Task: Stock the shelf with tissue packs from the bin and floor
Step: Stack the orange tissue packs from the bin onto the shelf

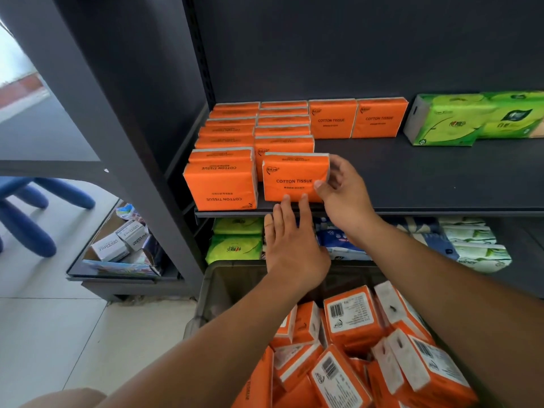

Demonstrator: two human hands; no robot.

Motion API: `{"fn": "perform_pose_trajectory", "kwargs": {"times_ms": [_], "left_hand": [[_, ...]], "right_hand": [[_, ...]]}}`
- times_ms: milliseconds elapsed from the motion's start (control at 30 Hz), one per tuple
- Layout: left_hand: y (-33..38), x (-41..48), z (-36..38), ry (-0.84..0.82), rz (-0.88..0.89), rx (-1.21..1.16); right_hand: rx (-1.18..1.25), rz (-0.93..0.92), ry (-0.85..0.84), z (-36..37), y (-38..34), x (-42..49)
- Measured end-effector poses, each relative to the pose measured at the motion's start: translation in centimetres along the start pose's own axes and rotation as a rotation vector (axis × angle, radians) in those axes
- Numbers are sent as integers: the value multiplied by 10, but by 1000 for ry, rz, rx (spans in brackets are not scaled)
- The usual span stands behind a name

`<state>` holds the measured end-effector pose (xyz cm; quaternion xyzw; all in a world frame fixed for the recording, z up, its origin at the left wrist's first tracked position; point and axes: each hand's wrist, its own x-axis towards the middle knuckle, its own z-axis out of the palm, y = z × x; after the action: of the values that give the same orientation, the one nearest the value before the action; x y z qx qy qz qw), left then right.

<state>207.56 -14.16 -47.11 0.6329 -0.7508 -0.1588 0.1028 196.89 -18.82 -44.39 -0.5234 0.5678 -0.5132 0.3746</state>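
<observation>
Filling the near foreground, the grey bin [207, 293] holds a jumble of orange packs [350, 315], glossy film-wrapped blocks with white barcode labels, tilted on one another. Both forearms reach over it. The left hand [294, 242] is flat with its fingers straight, and its fingertips [286, 199] touch the lower edge of one pack [294, 178] standing upright at the front lip of the shelf [441, 178]. The right hand [344, 192] grips that pack's right end, thumb on the front face, fingers curled behind the upper corner. Its print, COTTON TISSUE, reads right way up. Just left stands a neighbour [220, 178] printed upside down. Behind both, two rows [282, 125] of like packs run to the back wall. A pair [356, 119] stands side by side beyond, and far right lies a long green bundle [477, 119]. The shelf is dark matte board. Below it, partly hidden by the hands, sit green soft packs [235, 245] and blue-white ones [471, 245]. To the left, a low ledge carries small white boxes [117, 242], and blue stool legs [29, 219] stand on pale tiles.
</observation>
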Motion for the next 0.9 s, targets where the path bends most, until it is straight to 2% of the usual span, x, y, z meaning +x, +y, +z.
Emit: {"fn": "perform_pose_trajectory", "kwargs": {"times_ms": [533,900], "left_hand": [[0,23,-7,-50,-8,64],[-2,19,-17,-76,30,42]], "right_hand": [[21,-59,-33,10,5,20],[-123,4,-72,-9,0,11]]}}
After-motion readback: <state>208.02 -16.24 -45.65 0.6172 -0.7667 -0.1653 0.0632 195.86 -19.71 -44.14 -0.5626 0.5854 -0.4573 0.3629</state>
